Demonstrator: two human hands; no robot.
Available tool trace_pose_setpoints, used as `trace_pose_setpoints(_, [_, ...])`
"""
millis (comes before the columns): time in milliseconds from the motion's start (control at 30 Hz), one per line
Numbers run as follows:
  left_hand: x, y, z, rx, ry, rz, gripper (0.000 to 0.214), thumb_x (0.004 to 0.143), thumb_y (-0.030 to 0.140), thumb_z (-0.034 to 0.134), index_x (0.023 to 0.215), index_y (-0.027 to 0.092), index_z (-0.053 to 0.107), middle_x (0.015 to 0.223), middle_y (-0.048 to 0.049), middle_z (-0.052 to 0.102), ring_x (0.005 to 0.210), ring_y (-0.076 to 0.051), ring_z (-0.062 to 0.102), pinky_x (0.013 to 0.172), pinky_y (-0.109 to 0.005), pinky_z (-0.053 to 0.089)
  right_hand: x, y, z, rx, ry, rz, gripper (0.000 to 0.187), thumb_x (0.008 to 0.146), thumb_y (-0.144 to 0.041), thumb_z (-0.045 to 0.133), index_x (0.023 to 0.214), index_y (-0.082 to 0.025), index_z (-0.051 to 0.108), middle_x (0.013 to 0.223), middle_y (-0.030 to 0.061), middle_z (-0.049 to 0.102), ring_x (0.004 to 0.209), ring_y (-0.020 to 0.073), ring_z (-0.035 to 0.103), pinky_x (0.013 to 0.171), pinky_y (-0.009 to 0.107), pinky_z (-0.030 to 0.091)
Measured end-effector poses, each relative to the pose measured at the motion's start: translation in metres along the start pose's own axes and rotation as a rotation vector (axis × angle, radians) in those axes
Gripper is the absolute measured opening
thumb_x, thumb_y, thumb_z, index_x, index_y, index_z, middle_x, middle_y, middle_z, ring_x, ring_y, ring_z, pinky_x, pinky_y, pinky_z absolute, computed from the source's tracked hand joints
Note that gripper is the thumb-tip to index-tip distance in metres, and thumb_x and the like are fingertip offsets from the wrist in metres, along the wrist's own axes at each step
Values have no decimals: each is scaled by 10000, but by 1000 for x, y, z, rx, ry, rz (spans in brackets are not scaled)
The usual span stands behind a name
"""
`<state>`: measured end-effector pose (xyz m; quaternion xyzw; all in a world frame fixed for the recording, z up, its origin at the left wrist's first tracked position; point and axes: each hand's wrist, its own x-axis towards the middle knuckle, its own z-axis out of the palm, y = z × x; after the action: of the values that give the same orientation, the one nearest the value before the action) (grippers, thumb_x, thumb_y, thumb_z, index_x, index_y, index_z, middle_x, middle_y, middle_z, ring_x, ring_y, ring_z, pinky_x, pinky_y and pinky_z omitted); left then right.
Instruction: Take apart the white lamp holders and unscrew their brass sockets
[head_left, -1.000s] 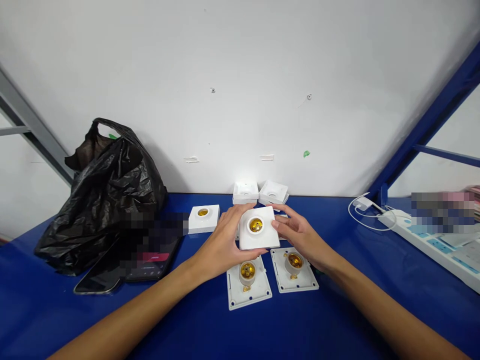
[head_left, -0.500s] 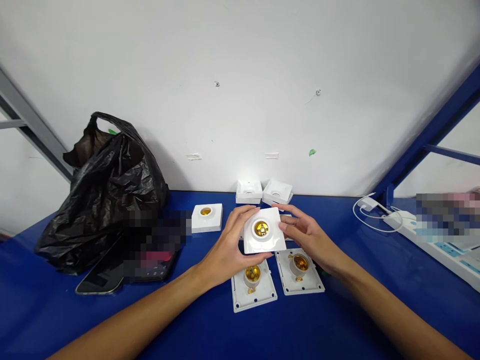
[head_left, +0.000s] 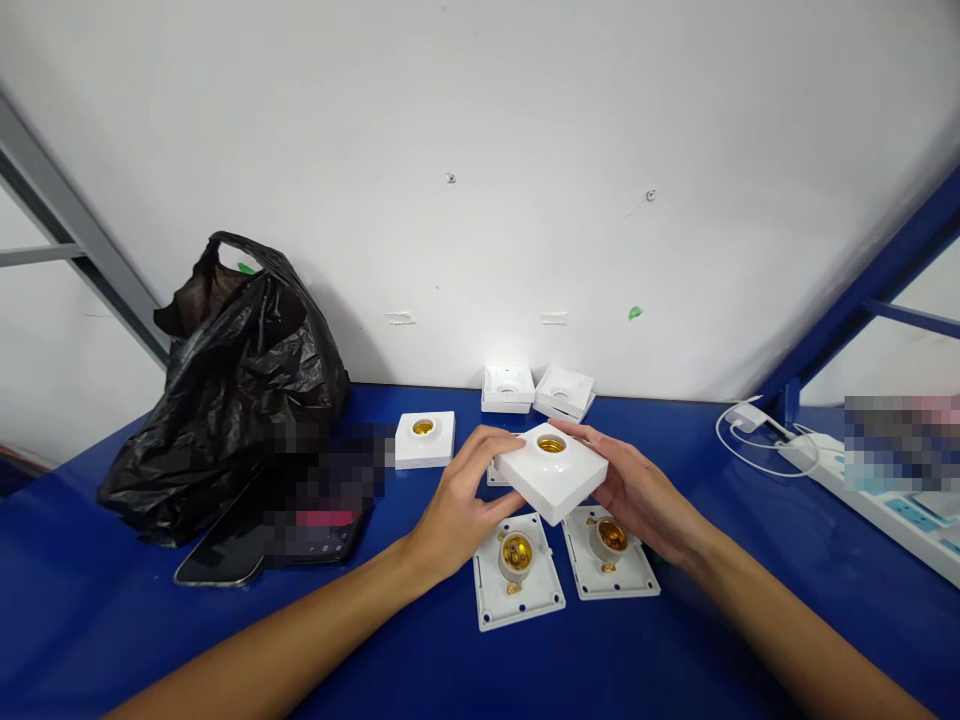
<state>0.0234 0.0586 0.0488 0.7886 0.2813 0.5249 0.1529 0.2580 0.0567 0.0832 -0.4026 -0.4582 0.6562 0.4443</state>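
Between both hands I hold a square white lamp socket [head_left: 553, 480] above the table, tilted with one corner toward me and its brass-lined hole facing up. My left hand [head_left: 466, 500] grips its left side, fingers on top and thumb beneath. My right hand [head_left: 626, 480] is closed around the right side, its fingers partly hidden behind the socket. Below lie two white base plates, the left base plate [head_left: 540, 595] and the right base plate [head_left: 637, 578], each bearing a round brass-lined socket core. Another white piece behind the held socket is mostly covered.
A closed white lamp socket [head_left: 427, 455] sits on the blue table [head_left: 420, 650] to the left. White square covers [head_left: 508, 385] are stacked by the wall. A black plastic bag [head_left: 247, 400] and phones [head_left: 221, 545] lie left; a power strip [head_left: 900, 520] with a white cable is right.
The lamp socket has turned in my hands from facing me to facing upward, a corner now pointing at me. My right hand has moved further around its side. The view has shifted slightly.
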Motion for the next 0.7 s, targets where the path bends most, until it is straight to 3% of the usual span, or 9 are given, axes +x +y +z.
trace_pose_setpoints(100, [1, 0, 0, 28, 46, -11, 322, 947, 87, 717, 1209, 248, 621, 1113, -42, 624, 1034, -220, 660, 899, -371, 572, 1, -1, -4, -36, -88, -55, 701, 896, -621, 751, 1492, -267, 644, 1437, 135, 699, 1240, 328, 652, 1017, 453, 544])
trace_pose_setpoints(267, [2, 1, -1, 71, 76, 9, 185, 983, 164, 744, 1109, 234, 628, 1015, -19, 587, 929, -195, 632, 807, -340, 567, 5, 5, -10, -135, -204, -94, 890, 770, -373, 926, 1557, -375, 510, 1642, 110, 506, 1297, 335, 644, 1093, 507, 521])
trace_pose_setpoints(400, [-2, 2, -2, 105, 21, 92, 189, 1006, 197, 731, 1169, 243, 648, 1074, -50, 619, 946, -207, 644, 799, -359, 583, 5, 9, -7, -189, -178, -105, 772, 757, -349, 930, 1448, -354, 585, 1599, 101, 535, 1239, 305, 661, 1106, 519, 523])
trace_pose_setpoints(533, [-3, 6, -6, 221, -35, 248, 295, 1019, 78, 636, 1263, 245, 637, 1120, -85, 653, 1006, -236, 652, 815, -404, 592, 3, 7, -2, -197, -187, -120, 589, 800, -374, 899, 1338, -343, 659, 1455, 74, 647, 1204, 279, 666, 1034, 476, 564])
trace_pose_setpoints(700, [-1, 9, -9, 358, -31, 383, 283, 1017, 73, 633, 1267, 202, 609, 1143, -112, 657, 1031, -253, 667, 799, -413, 568, 0, 3, -1, -196, -209, -153, 484, 822, -391, 885, 1274, -341, 719, 1364, 69, 701, 1125, 260, 687, 994, 454, 575])
